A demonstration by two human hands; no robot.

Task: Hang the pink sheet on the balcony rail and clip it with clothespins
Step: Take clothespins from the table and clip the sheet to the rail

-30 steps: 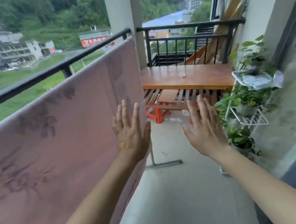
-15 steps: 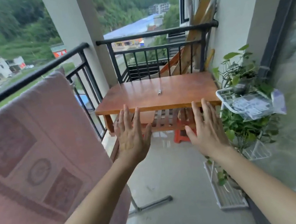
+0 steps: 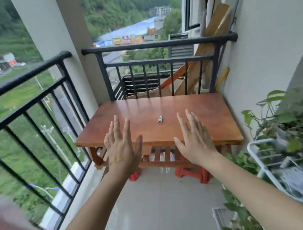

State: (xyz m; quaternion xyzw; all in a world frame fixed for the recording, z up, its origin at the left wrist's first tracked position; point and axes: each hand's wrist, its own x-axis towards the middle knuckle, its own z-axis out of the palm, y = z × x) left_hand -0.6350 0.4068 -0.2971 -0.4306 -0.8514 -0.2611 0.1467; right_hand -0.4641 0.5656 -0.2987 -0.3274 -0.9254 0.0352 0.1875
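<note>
The pink sheet point(image 3: 7, 225) fills only the lower left corner, blurred, beside the black balcony rail point(image 3: 16, 82). A small silver clothespin point(image 3: 160, 119) lies alone on the top of the wooden table point(image 3: 205, 110) ahead. My left hand point(image 3: 121, 150) and my right hand point(image 3: 194, 140) are stretched forward side by side, backs up, fingers spread, both empty. They hover over the table's near edge, the clothespin a little beyond and between them.
The rail continues across the far end point(image 3: 156, 45) behind the table, beside a concrete pillar point(image 3: 57, 40). Wooden planks point(image 3: 214, 26) lean in the far right corner. A white wire plant rack point(image 3: 265, 158) with leafy plants point(image 3: 285, 120) lines the right wall. Red stools point(image 3: 193, 173) stand under the table.
The view has advanced along the balcony toward the table; the sheet has slid back to the lower left edge. Both hands stay outstretched and empty, now over the table's near edge.
</note>
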